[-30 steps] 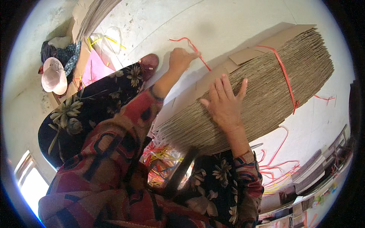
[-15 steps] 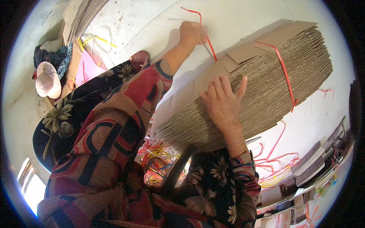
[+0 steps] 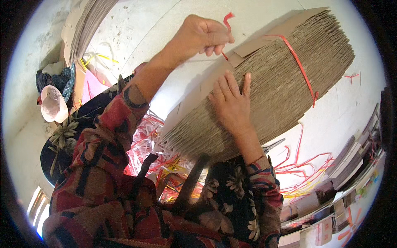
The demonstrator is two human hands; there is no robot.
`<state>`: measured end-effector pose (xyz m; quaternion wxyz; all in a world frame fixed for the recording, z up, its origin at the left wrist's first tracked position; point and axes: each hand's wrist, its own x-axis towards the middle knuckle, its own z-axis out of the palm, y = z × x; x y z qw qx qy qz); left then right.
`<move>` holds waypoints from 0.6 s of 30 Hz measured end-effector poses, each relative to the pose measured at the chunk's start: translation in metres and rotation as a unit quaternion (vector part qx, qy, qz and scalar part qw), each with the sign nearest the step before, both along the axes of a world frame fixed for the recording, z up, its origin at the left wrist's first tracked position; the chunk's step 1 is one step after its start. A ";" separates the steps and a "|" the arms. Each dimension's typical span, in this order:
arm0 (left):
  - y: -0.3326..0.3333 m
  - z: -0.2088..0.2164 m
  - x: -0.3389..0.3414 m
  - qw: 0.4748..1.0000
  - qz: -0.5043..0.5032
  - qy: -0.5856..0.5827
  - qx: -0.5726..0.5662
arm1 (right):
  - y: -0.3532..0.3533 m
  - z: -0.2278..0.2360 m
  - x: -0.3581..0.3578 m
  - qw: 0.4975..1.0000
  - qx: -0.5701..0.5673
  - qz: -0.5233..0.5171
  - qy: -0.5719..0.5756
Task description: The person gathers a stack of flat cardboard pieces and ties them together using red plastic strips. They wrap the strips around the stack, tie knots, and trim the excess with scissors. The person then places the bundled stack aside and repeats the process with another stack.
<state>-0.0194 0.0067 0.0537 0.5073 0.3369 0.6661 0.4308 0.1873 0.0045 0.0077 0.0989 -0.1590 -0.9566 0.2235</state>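
Note:
A thick bundle of brown cardboard sheets (image 3: 285, 78) lies slanted across the floor in front of me, ridged edges up. One red strap (image 3: 298, 62) circles its far end, with a knot low on the near right side. Above the bundle's left side, my left hand (image 3: 203, 37) is closed on another red strap (image 3: 228, 20); one end sticks up past the fingers and a short length shows below them, by the cardboard. My right hand (image 3: 232, 103) rests flat on the sheet edges, fingers spread, holding nothing.
Loose red and yellow straps (image 3: 304, 165) lie on the floor at the right, near a dark scissor-like tool (image 3: 275, 144). A heap of strips (image 3: 144, 140) sits below the bundle. Another cardboard stack (image 3: 84, 31), a pink sheet (image 3: 93, 84) and a pale hat (image 3: 53, 104) are at the left.
My left hand has come nearer and lower, still gripping the red strap, whose upper end is now shorter. My right hand stays on the bundle; the whole view has shifted slightly.

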 end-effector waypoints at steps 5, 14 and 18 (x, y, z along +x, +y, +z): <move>-0.025 0.019 0.020 0.998 -0.003 0.037 0.043 | 0.000 -0.003 0.004 1.000 -0.008 0.007 0.005; -0.001 0.071 0.108 0.867 -0.324 0.218 0.311 | 0.003 0.007 0.039 0.987 -0.146 -0.035 0.059; -0.003 0.070 0.128 0.851 -0.393 0.222 0.268 | 0.015 0.072 0.104 0.870 -0.285 -0.130 -0.380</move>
